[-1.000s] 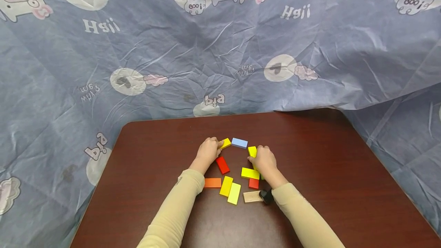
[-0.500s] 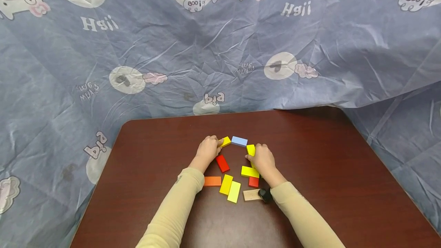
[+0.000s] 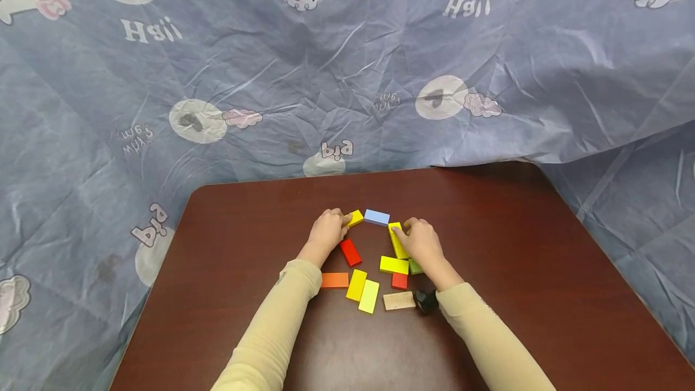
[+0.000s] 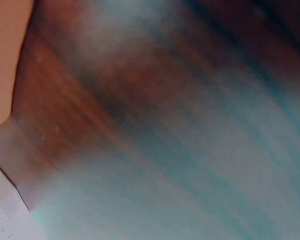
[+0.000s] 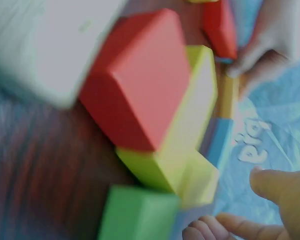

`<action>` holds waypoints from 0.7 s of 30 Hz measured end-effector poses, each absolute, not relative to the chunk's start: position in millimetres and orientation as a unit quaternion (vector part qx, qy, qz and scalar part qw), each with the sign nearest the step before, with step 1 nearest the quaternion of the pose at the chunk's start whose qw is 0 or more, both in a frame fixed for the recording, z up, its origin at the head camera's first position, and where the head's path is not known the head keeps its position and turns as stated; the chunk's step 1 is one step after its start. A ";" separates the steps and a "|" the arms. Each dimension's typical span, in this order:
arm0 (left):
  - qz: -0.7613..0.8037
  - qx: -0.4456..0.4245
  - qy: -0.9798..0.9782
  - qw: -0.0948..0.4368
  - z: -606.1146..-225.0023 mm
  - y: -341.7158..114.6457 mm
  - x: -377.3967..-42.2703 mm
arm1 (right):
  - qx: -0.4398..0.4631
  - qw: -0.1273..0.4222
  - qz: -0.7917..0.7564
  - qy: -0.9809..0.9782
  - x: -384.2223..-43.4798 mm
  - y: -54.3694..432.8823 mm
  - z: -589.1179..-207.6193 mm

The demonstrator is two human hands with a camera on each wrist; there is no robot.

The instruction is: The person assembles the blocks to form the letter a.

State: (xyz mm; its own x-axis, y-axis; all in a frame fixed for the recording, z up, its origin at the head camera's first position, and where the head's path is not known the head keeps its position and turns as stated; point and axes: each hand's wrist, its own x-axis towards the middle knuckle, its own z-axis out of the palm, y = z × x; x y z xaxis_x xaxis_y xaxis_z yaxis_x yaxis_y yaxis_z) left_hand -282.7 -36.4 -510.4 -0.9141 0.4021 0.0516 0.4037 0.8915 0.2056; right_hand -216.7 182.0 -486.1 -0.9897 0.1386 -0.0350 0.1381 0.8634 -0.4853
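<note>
My left hand [image 3: 327,229] pinches the near-left end of a yellow block [image 3: 356,218] at the back of the block group. A light blue block [image 3: 377,217] lies just right of it. My right hand [image 3: 426,242] is beside another yellow block [image 3: 400,248], its thumb overlapping that block in the head view. In the right wrist view, the thumb [image 5: 277,187] and curled fingers stand apart, with nothing gripped between them. Below lies a crosswise yellow block [image 3: 393,265], touching a red block [image 3: 399,281] and near a green block [image 3: 415,267]. The left wrist view is blurred.
Inside the ring, a red block [image 3: 350,253] lies near my left hand. Toward the front are an orange block [image 3: 335,280], a yellow block [image 3: 356,285], a pale yellow block [image 3: 368,297] and a plain wooden block [image 3: 399,301]. A patterned cloth [image 3: 304,77] hangs behind the brown table [image 3: 244,210].
My right hand has let go of the yellow block and shifted right, uncovering more of it and the green block. That block's far end has moved slightly left, toward the blue block. The left hand stays put.
</note>
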 end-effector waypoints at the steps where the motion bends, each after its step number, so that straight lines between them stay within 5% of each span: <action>1: -0.107 -0.207 -0.972 0.004 -509.8 -36.4 -282.9 | -0.066 0.003 0.260 -0.964 -215.4 186.3 -483.7; 12: -0.111 -0.207 -0.972 0.000 -508.6 -35.7 -285.0 | 0.072 -0.033 0.287 -0.955 -178.5 234.8 -483.6; 21: -0.114 -0.203 -0.972 -0.013 -509.8 -36.2 -284.4 | 0.134 -0.009 0.299 -0.945 -164.7 244.0 -503.1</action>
State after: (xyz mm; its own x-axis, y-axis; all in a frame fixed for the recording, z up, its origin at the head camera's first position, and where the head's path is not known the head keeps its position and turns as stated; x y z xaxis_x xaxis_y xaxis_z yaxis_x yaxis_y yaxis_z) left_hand -284.4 -36.2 -509.8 -0.9174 0.3974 0.0213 0.3915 0.8916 0.2275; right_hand -164.7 244.0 -503.1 -0.9639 -0.2587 0.0623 -0.2475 0.7852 -0.5676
